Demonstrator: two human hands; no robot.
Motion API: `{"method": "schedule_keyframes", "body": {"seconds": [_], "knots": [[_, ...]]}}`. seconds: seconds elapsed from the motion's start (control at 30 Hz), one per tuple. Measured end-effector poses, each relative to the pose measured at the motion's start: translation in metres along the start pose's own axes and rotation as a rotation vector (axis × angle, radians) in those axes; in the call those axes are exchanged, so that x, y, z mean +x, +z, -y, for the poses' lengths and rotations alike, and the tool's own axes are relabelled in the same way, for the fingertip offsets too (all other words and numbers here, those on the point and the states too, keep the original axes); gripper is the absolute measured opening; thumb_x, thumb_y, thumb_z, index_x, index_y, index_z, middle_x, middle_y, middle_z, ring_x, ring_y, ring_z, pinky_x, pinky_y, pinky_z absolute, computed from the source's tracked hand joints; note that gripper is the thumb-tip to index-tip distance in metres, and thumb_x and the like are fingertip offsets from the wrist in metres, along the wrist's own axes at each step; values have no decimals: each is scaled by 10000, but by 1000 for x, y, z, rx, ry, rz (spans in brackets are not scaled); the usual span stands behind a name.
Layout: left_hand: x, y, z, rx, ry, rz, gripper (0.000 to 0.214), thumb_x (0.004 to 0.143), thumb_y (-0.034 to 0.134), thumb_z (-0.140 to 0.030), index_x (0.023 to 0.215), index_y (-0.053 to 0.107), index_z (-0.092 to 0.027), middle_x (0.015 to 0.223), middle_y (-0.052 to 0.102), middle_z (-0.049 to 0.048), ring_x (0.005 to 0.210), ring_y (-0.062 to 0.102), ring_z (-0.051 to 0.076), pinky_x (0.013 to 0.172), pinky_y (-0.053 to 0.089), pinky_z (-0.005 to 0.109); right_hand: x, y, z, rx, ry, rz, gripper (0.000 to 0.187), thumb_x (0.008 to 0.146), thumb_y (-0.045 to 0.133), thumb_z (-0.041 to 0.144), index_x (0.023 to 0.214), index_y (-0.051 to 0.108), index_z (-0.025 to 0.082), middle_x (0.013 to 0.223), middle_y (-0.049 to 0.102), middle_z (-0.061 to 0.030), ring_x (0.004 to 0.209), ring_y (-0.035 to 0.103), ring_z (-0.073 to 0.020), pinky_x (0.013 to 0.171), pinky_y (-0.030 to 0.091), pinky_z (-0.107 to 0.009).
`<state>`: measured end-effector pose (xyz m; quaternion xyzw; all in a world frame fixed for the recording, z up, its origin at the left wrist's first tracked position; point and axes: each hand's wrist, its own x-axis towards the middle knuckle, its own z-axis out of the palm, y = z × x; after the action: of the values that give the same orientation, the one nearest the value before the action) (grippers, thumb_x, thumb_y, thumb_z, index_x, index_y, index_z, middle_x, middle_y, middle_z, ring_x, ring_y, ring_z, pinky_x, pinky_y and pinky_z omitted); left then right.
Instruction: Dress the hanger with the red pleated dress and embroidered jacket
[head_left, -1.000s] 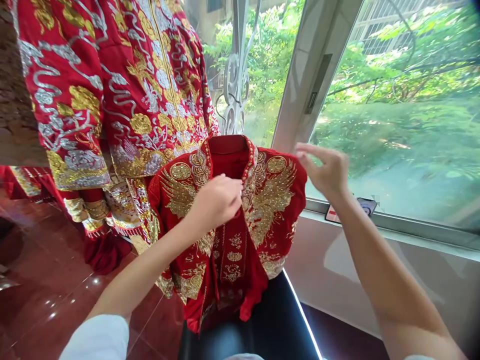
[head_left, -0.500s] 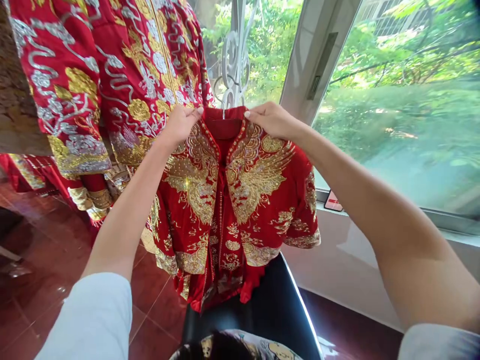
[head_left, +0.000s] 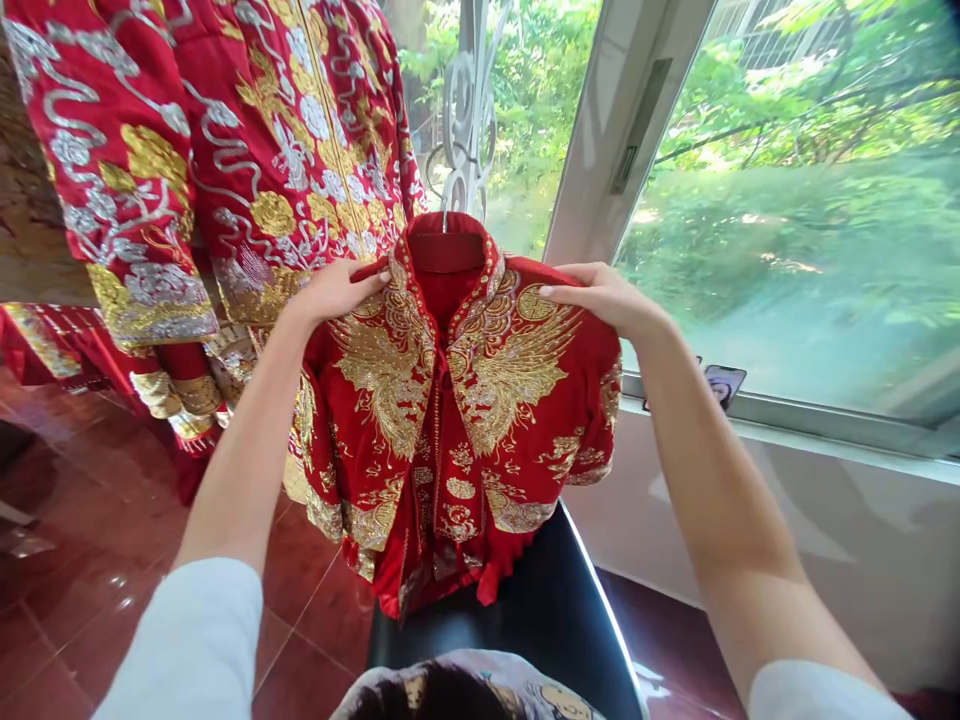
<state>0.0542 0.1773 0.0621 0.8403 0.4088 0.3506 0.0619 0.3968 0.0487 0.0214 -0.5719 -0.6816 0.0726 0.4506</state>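
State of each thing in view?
Short red jacket with gold embroidery, upright, lower front parted
Curved metal hanger hook, upright
Left grip, closed on short jacket's shoulder
Right grip, closed on its other shoulder
Red jacket with silver and gold embroidery, hanging, front closed
Rectangular phone, screen lit

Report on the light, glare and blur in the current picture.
Head view: daylight fills the window, and the lower foliage beyond looks hazy; head view: bright glare lines the edge of the black surface, and highlights dot the tiled floor; head view: the red jacket looks fairly crisp, its gold embroidery glinting.
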Motion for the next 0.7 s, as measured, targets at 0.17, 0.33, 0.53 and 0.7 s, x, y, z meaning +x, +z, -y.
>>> {"method": "schedule_keyframes", "body": {"seconds": [0.17,0.33,0.53,0.7], "knots": [[-24,19,-21,141,-6,-204,384,815,569,-550,871,644,-178,829,676,102,975,615,297,878,456,416,-18,42,19,-394,-23,-561,345,798,576,429,1020,683,188,910,672,-106,937,604,-279,871,457,-491],[-117,116,-18,133,57,-657,574,852,525,-523,1300,478,-167,1364,505,183,1355,374,325,1163,181,549,-88,145,9,-490,-81,-728,475,869,489,399,1309,538,226,1337,501,-182,1274,395,-397,973,324,-622],[-180,209,24,146,-26,-441,518,871,549,-347,1327,434,-130,1444,374,278,1387,312,392,1092,272,612,-123,230,-36,-539,45,-417,459,874,465,292,1309,534,161,1177,604,-244,1003,576,-364,829,429,-564],[-200,169,36,94,40,-406,194,903,438,-279,828,586,-179,900,657,152,926,623,286,846,496,467,-126,200,-35,-378,-40,-335,664,832,379,210,1463,241,58,781,688,-110,622,611,-237,609,504,-374]]}}
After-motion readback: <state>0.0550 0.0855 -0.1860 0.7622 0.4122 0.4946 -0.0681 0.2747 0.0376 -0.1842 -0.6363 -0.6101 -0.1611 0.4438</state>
